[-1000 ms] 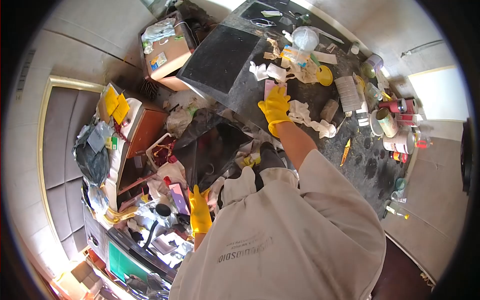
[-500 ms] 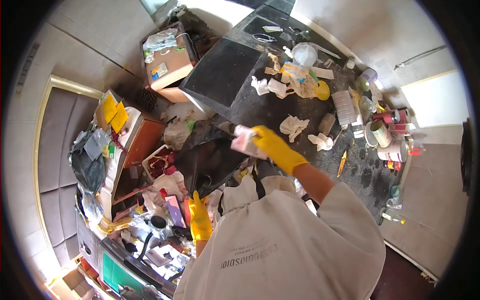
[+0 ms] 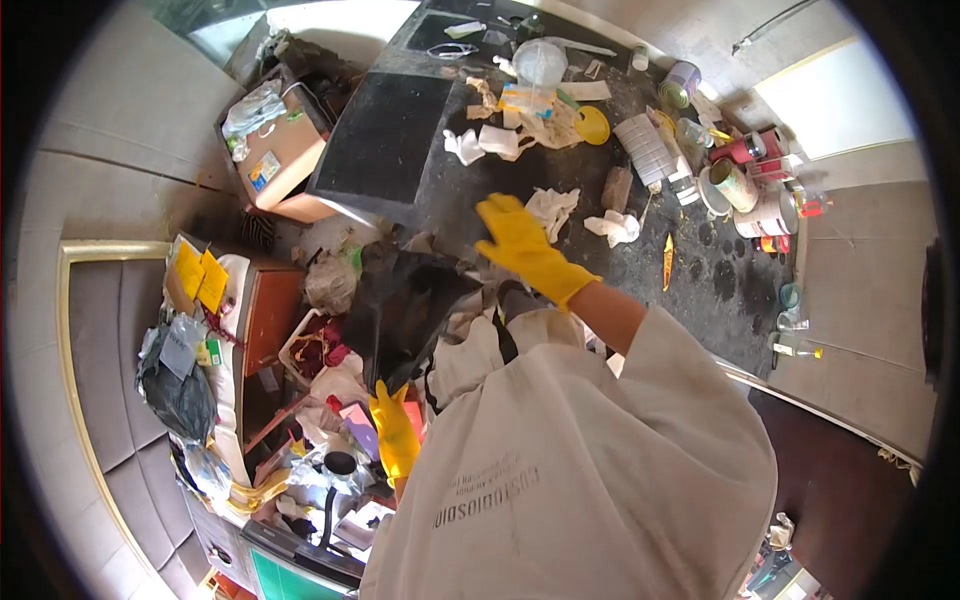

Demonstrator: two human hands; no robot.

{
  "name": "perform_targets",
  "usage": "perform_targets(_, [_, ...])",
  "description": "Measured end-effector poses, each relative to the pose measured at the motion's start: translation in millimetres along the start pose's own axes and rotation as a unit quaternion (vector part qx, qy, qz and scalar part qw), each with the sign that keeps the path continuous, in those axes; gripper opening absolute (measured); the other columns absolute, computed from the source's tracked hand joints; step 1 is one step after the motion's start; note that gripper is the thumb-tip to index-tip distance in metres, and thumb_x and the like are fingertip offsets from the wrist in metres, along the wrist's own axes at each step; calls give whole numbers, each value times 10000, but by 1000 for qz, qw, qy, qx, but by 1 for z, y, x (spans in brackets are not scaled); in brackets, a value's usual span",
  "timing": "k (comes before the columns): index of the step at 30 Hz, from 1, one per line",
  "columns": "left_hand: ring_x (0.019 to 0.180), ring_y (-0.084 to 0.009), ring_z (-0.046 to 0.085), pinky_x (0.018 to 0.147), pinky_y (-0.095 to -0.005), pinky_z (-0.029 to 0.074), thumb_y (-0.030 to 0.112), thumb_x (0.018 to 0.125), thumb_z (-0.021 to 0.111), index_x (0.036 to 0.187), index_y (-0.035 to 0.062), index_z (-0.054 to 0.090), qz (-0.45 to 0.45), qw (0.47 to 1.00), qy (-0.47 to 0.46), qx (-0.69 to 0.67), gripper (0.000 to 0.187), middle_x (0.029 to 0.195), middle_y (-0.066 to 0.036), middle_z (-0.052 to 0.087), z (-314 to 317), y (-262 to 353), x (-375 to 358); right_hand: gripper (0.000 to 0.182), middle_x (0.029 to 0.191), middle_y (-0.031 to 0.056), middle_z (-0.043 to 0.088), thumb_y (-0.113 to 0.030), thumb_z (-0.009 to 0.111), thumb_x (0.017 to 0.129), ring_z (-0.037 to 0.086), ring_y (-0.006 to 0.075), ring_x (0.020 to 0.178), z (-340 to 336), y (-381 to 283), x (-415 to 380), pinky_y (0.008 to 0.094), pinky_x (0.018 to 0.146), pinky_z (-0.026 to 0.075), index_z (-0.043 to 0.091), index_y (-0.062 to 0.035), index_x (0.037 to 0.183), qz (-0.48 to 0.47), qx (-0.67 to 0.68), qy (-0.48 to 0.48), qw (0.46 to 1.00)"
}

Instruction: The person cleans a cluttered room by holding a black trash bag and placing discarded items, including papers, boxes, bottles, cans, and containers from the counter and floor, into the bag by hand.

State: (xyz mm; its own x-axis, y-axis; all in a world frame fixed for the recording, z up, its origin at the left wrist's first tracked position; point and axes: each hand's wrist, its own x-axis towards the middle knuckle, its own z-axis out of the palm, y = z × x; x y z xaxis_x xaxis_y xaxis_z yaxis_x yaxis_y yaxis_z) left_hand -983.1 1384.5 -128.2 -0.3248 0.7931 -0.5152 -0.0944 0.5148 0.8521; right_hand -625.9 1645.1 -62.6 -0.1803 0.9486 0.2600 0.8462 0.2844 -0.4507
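Observation:
My right hand [image 3: 528, 250], in a yellow rubber glove, is held over the near edge of the dark table [image 3: 390, 150], fingers apart and nothing in them. Just left of it gapes a black plastic bag [image 3: 405, 305]. Lower down, my left hand [image 3: 395, 435], gloved the same way, grips the bag's near edge at its fingertips. Crumpled white paper [image 3: 552, 210] lies beyond my right fingers, with another crumpled piece [image 3: 613, 228] to its right. The bag's contents are hidden from view.
Cans, jars and bottles crowd the table's right side, including a large tin [image 3: 768, 213]. A cardboard box [image 3: 278, 155] stands at the back left. Heaped litter surrounds a wooden cabinet [image 3: 272, 318] on the left. A yellow-capped bottle [image 3: 797, 350] lies near the table's right end.
The pinkish-white carton has left my right hand and is out of sight. That hand's fingers have spread. My view has turned somewhat; my left hand stays at the bag's edge.

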Motion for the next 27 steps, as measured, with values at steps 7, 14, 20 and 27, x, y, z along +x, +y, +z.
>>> perform_targets(7, [1116, -236, 610, 978, -297, 474, 232, 1020, 482, 1326, 23, 479, -27, 1000, -10, 7, 370, 1236, -138, 599, 24, 14, 13, 491, 1196, 200, 612, -168, 737, 741, 562, 389, 1118, -4, 129, -58, 446, 979, 451, 605, -69, 1203, 56, -47, 67, 995])
perform_targets(14, [1117, -238, 607, 979, -299, 474, 227, 1018, 485, 1334, 27, 473, -52, 998, -11, 14, 374, 1244, -138, 591, 47, 26, 21, 236, 953, 161, 653, -68, 679, 802, 628, 358, 879, 12, 189, -16, 394, 761, 512, 640, -62, 1035, 248, 200, 183, 930])
perform_targets(20, [1119, -239, 605, 980, -300, 474, 222, 1016, 487, 1340, 29, 467, -79, 997, 14, 20, 378, 1250, -137, 585, 60, 34, 14, 480, 1107, 180, 610, -277, 764, 775, 587, 360, 1039, -24, 236, 80, 458, 879, 464, 578, -73, 1168, 260, -37, 244, 934])
perform_targets(27, [1121, -240, 602, 981, -302, 474, 217, 1013, 489, 1348, 33, 461, -106, 993, 43, 30, 383, 1258, -137, 577, 68, 41, 2, 820, 1322, 199, 510, -402, 809, 671, 473, 464, 1215, -15, 228, 121, 540, 1052, 352, 478, -127, 1370, 232, -159, 77, 957])
